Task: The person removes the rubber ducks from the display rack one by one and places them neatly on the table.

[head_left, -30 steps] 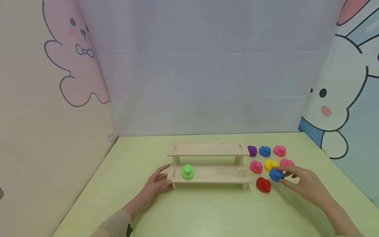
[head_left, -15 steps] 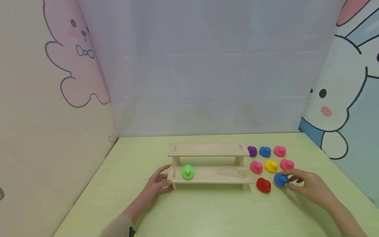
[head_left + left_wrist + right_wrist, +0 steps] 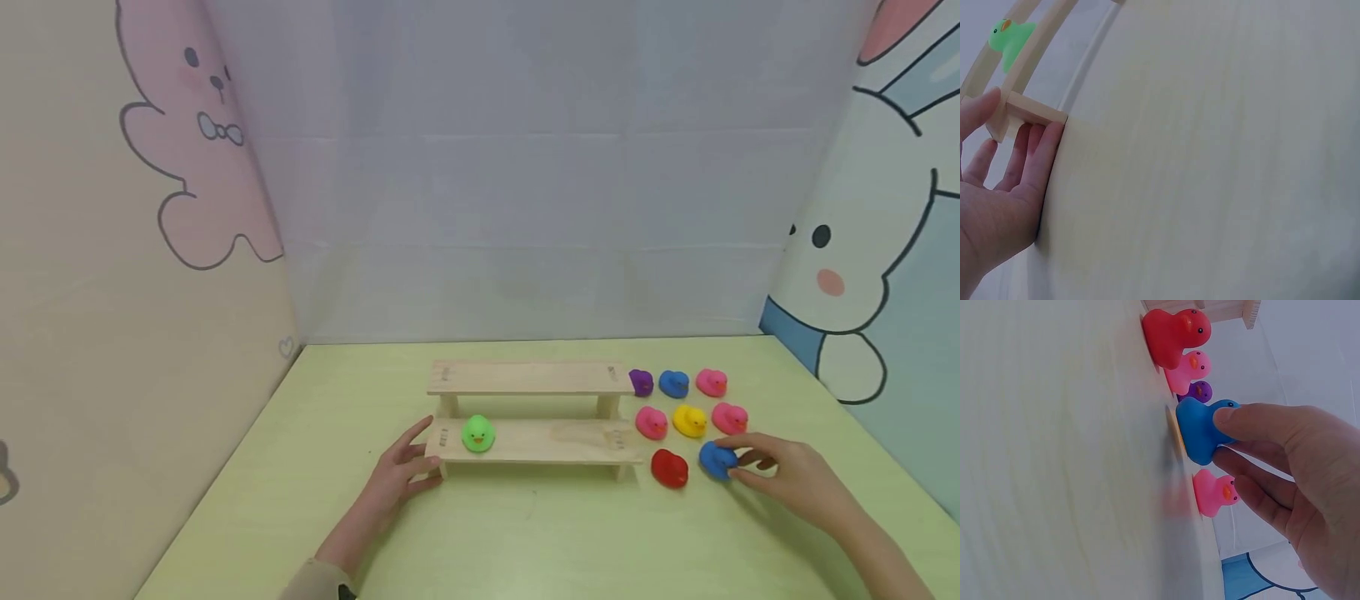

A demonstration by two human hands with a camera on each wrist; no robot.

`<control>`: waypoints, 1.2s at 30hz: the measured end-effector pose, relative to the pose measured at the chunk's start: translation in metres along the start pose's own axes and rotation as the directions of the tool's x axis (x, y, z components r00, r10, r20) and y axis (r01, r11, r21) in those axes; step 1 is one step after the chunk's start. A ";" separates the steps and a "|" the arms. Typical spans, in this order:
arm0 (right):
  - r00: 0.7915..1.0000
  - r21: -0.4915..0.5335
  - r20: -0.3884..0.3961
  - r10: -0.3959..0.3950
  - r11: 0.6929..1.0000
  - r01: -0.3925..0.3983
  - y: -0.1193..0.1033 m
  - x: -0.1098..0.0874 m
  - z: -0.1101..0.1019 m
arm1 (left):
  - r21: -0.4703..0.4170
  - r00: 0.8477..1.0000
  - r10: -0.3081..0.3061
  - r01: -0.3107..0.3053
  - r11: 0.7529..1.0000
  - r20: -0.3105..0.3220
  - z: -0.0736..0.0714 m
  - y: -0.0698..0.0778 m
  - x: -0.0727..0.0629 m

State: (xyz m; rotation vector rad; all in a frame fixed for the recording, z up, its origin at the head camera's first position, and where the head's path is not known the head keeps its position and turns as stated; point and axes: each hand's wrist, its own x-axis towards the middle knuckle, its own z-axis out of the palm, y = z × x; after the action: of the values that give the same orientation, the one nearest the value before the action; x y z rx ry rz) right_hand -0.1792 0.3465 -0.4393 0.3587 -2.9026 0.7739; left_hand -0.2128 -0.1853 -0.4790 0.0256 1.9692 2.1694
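Observation:
At the left end of a two-step wooden rack [image 3: 558, 439], my left hand [image 3: 401, 471] holds the lower board, thumb at its edge and fingers by the leg [image 3: 1038, 109]. A green rubber duck [image 3: 477, 434] sits on that lower board, near the hand. My right hand [image 3: 795, 475] pinches a blue rubber duck [image 3: 717, 460] between thumb and fingers, right of a red duck [image 3: 670, 469]. In the right wrist view the thumb lies on the head of the blue duck [image 3: 1200, 431]; whether its base touches the table is unclear.
Behind the held duck stand a pink duck [image 3: 652, 423], a yellow duck [image 3: 689, 421] and another pink duck [image 3: 730, 418]. Farther back are a purple duck [image 3: 641, 382], a second blue duck [image 3: 674, 384] and a pink one [image 3: 712, 382]. Cloth walls enclose the table [image 3: 495, 542].
My right hand has carried the blue duck a little rightward and toward me, away from the yellow duck. The left hand has stayed at the rack's end.

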 end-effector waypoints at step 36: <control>0.994 0.099 0.110 0.013 0.995 -0.024 0.004 -0.001 0.002 | -0.049 0.990 0.028 -0.035 0.998 -0.141 0.012 0.002 -0.006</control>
State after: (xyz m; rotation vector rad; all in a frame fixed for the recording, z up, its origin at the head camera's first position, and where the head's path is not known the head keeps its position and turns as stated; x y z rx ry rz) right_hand -0.1793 0.3492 -0.4432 0.3975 -2.9793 0.9337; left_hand -0.2057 -0.1750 -0.4752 -0.1080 1.9976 2.2998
